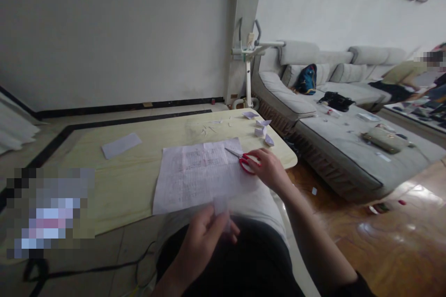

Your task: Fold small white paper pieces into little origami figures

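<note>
Over my lap, my left hand (209, 229) pinches a small folded piece of white paper (220, 205) between thumb and fingers. My right hand (267, 167) has its fingers closed at the red handles of a pair of scissors (244, 161). Their blades point left and lie over a creased printed sheet (195, 171) spread at the near edge of the table. Beyond it are thin paper scraps (209, 129). Several small folded paper shapes (260, 131) stand near the table's far right corner.
A folded white paper (121, 145) lies on the left of the pale wooden table (132, 185). To the right is a grey sofa (334, 148) with a blue backpack (307, 80) and bags. Another person (400, 76) is at the far right. A dark cable (87, 270) runs at lower left.
</note>
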The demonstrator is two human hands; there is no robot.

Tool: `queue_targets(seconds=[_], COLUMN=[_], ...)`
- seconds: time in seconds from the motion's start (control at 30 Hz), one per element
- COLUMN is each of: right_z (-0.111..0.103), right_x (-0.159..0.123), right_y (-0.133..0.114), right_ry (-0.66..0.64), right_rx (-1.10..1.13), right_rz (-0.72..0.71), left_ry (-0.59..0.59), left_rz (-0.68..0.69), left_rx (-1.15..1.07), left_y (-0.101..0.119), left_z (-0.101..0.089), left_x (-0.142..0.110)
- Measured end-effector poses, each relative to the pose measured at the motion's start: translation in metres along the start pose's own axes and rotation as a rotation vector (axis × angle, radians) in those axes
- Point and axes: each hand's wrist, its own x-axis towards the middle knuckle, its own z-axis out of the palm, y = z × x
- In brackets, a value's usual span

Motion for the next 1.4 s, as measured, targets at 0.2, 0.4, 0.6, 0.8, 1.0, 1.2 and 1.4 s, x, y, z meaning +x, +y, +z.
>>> queue_targets(seconds=[0.2, 0.4, 0.6, 0.8, 1.0, 1.2, 1.4], right_z=[0.011, 0.007, 0.0, 0.001, -0.002, -0.011, -0.006], right_x=[0.015, 0.024, 0.026, 0.024, 0.019, -0.003, -0.041], right_y=[0.014, 0.011, 0.007, 0.01, 0.005, -0.008, -0.023], right_ry=[-0.158, -0.228, -0.256, -0.256, -0.205, -0.142, -0.261], right_rx=[-0.302, -0.425, -0.507, -0.509, -0.456, -0.053, 0.509], right_rz=[0.051, 0.072, 0.031, 0.002, -0.005, -0.084, -0.069], left_ry=[0.006, 0.058, 0.124, 0.135, 0.223, 0.271, 0.241], left_rz=[-0.024, -0.016, -0.015, 0.033, 0.082, 0.074, 0.059], left_rx=[-0.121, -0.1, -0.057, 0.036, 0.028, -0.001, 0.016], left_y=[-0.004, -0.006, -0.002, -0.002, -0.004, -0.007, -0.005], left_z=[0.001, -0.001, -0.003, -0.009, -0.01, -0.012, -0.014], left_x=[-0.001, -0.001, 0.0, 0.005, 0.007, 0.008, 0.006])
